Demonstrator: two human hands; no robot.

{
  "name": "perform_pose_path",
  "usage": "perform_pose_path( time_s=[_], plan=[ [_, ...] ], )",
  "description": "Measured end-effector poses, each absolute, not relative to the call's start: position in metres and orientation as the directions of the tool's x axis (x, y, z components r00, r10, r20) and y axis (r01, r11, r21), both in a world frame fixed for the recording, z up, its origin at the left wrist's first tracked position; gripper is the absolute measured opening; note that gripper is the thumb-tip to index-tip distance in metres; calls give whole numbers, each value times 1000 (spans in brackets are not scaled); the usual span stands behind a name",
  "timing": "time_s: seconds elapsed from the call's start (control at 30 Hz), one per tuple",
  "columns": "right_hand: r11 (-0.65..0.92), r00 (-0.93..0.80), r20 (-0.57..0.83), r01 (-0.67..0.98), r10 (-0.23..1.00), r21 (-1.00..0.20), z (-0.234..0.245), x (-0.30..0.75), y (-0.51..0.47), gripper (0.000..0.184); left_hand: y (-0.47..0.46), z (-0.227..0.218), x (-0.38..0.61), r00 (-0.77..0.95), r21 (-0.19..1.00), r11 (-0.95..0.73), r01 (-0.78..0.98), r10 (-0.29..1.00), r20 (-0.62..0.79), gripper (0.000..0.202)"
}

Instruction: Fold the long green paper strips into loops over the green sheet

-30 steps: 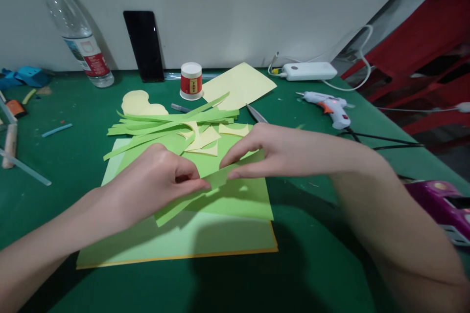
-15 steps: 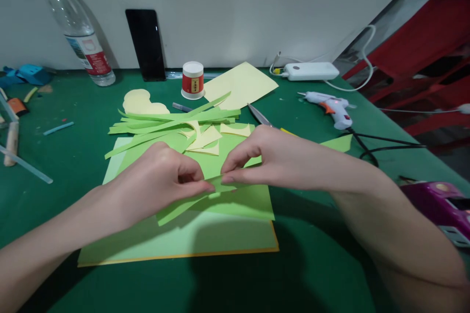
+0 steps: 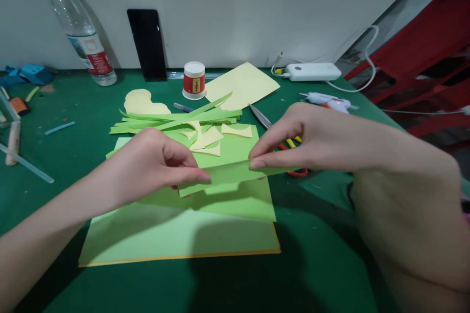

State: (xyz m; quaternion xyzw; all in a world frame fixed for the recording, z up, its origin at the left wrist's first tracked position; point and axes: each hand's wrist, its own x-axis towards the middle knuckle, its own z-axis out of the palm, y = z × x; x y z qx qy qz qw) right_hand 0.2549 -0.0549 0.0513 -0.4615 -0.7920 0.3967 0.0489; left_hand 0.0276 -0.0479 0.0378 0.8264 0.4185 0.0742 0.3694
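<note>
Green paper strip (image 3: 232, 172), pinched in both grips (L hand (image 3: 150, 164), R hand (image 3: 314, 134)), above green sheet (image 3: 238, 204). Could crease or tear w/ uneven pull, being thin. Might snag on scissors (image 3: 260, 116) just beyond R hand. Could scatter loose offcuts (image 3: 208, 139) if swept back. Poss. burn off glue gun (image 3: 325, 100), lit, if reaching carelessly.

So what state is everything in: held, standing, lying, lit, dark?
Green strip: held up between both hands
Left hand: pinching the strip
Right hand: pinching the strip
Cut strips: piled loosely
Scissors: lying, partly hidden by the right hand
Bottle: standing, capped
Phone: propped upright, screen dark
Cup: standing, wider end down
Glue gun: lying, small light lit
White box: cable plugged in
</note>
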Motion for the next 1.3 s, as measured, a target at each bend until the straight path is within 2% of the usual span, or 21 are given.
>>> perform_pose_path(
  time_s=[0.1, 0.2, 0.43, 0.7, 0.8, 0.93, 1.07, 1.3],
  plan=[
    [258, -559, -319, 721, 766, -643, 50, 258, -54, 25, -46, 38, 28, 625, 681, -347, 645, 752, -209, 25],
    [283, -556, -275, 716, 784, -638, 47, 250, -55, 19, -47, 35, 30, 615, 697, -307, 648, 751, -241, 23],
    [306, -600, -147, 586, 787, -751, 39, 227, -65, 17, -59, 27, 37, 629, 741, -257, 620, 727, -274, 28],
    [210, -646, -194, 494, 739, -844, 29, 222, -66, 13, -61, 26, 38, 650, 742, -244, 625, 689, -321, 30],
    [182, -643, -204, 480, 738, -858, 28, 221, -66, 12, -60, 26, 38, 674, 753, -287, 592, 689, -267, 29],
    [132, -635, -237, 477, 735, -869, 30, 219, -65, 8, -61, 25, 38, 696, 712, -400, 577, 697, -173, 27],
    [75, -610, -310, 522, 730, -850, 34, 222, -61, 8, -60, 29, 36, 696, 697, -418, 583, 699, -164, 30],
    [73, -492, -300, 605, 817, -793, 39, 248, -46, 9, -42, 50, 11, 663, 621, -450, 642, 733, -153, 25]
  ],
)
